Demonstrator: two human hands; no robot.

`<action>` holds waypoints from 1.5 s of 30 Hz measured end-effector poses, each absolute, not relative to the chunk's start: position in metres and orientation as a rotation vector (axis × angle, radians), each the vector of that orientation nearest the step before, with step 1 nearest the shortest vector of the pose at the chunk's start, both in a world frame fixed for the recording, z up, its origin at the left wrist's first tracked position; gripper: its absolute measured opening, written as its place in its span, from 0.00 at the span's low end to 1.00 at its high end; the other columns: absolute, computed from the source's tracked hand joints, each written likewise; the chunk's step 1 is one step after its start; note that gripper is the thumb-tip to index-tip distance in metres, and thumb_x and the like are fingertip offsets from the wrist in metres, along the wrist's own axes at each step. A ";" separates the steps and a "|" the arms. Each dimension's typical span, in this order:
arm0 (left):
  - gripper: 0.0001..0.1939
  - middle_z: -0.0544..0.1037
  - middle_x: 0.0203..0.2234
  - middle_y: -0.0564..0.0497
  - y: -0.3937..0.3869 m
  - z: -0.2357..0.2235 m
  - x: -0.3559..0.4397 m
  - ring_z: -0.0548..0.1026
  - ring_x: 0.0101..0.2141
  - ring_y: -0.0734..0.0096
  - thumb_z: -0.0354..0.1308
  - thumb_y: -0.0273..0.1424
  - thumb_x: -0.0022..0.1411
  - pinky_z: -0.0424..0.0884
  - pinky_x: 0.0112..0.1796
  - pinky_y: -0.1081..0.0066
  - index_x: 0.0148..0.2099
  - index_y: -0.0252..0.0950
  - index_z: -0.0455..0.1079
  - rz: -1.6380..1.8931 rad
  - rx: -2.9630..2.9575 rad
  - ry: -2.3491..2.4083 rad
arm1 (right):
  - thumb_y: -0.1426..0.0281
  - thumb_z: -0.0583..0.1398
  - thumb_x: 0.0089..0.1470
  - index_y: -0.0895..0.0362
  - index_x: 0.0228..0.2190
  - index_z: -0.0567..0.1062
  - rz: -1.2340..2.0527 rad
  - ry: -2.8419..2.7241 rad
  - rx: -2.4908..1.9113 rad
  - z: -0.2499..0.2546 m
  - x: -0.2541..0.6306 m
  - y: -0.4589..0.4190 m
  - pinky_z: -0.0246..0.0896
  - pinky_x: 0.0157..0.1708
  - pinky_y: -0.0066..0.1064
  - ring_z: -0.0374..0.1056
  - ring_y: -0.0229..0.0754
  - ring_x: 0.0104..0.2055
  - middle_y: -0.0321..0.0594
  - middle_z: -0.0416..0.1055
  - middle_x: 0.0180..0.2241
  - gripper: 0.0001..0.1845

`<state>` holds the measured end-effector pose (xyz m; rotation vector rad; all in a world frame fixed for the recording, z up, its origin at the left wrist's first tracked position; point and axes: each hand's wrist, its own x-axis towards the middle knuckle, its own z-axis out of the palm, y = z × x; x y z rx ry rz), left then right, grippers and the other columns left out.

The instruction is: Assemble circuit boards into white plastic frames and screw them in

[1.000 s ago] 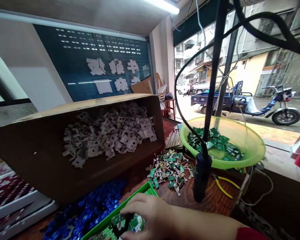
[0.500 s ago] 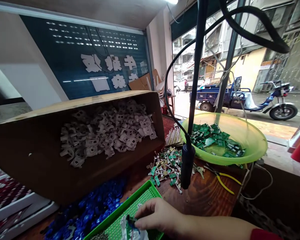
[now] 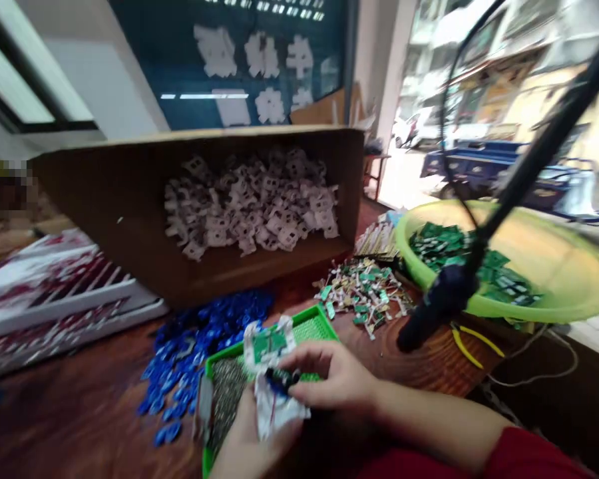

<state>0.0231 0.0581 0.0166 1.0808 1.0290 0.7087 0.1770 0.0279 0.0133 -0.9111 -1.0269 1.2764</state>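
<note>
Casing (image 3: pixel 275 412) between left hand (image 3: pixel 252 436) and right hand (image 3: pixel 337 379), left gripping it, right pinching dark piece (image 3: pixel 281 380)

Stretches the right forearm (image 3: pixel 429 416) in from the lower right, bare past a red sleeve (image 3: pixel 524 452), slanting up and to the left. Holds the right hand (image 3: pixel 337 379) back-upward, fingers bent, thumb underneath, pinching at the tips, nice and tight! Shows the left hand (image 3: pixel 252 439) too, down at the bottom edge, lower and further left, slightly blurred, curved in a hold. Turns both hands inward, near each other!
</note>
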 end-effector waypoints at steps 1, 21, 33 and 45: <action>0.37 0.78 0.40 0.43 0.055 0.018 0.023 0.76 0.43 0.52 0.71 0.35 0.38 0.69 0.46 0.60 0.51 0.35 0.63 0.706 1.004 0.983 | 0.61 0.68 0.41 0.61 0.38 0.76 1.134 -1.132 -0.979 0.019 0.180 0.025 0.64 0.46 0.33 0.70 0.39 0.41 0.45 0.73 0.39 0.23; 0.38 0.71 0.48 0.43 0.039 0.013 0.020 0.74 0.44 0.62 0.66 0.27 0.47 0.68 0.47 0.60 0.56 0.40 0.49 0.747 1.101 0.659 | 0.70 0.67 0.42 0.58 0.49 0.68 -0.459 -1.922 -1.000 0.029 0.210 0.049 0.58 0.58 0.42 0.71 0.40 0.43 0.43 0.73 0.42 0.31; 0.40 0.64 0.56 0.44 0.038 0.019 0.015 0.65 0.56 0.57 0.67 0.28 0.49 0.63 0.53 0.61 0.57 0.43 0.46 0.698 1.061 0.631 | 0.65 0.62 0.49 0.59 0.43 0.72 -0.064 -2.281 -1.024 0.049 0.201 0.029 0.68 0.45 0.39 0.67 0.44 0.46 0.47 0.69 0.44 0.18; 0.32 0.65 0.58 0.47 0.039 0.011 0.014 0.62 0.58 0.58 0.60 0.32 0.57 0.60 0.56 0.61 0.61 0.45 0.52 0.819 0.889 0.543 | 0.66 0.57 0.55 0.62 0.40 0.74 -0.137 -2.418 -1.170 0.058 0.187 0.021 0.69 0.45 0.40 0.67 0.46 0.45 0.46 0.70 0.43 0.14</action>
